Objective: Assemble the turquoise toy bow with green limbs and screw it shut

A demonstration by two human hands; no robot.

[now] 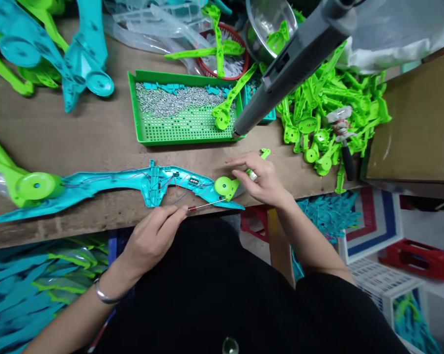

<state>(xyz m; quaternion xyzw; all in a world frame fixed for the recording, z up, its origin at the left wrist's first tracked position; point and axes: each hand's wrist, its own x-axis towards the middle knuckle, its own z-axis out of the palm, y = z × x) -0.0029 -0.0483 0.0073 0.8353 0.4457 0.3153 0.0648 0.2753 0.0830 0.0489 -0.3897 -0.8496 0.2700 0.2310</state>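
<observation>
A long turquoise toy bow shell (pixel 107 184) lies along the table's near edge, with thin wires and small electronic parts showing inside. My left hand (pixel 153 238) is closed around a thin metal tool (pixel 207 203) with a red grip; its tip touches the shell's right end beside a green limb piece (pixel 225 187) with a round wheel. Over that limb piece is my right hand (pixel 263 181), thumb and fingers apart, the limb passing beneath it. At the shell's left end sits another green limb piece (pixel 38 186).
Beyond the shell stands a green perforated tray (pixel 170 133) of screws. A grey electric screwdriver (pixel 291 64) hangs down close by. Piled green limb pieces (pixel 328 108) lie at right, near a cardboard box (pixel 413 123). Turquoise shells (pixel 85 54) lie at upper left.
</observation>
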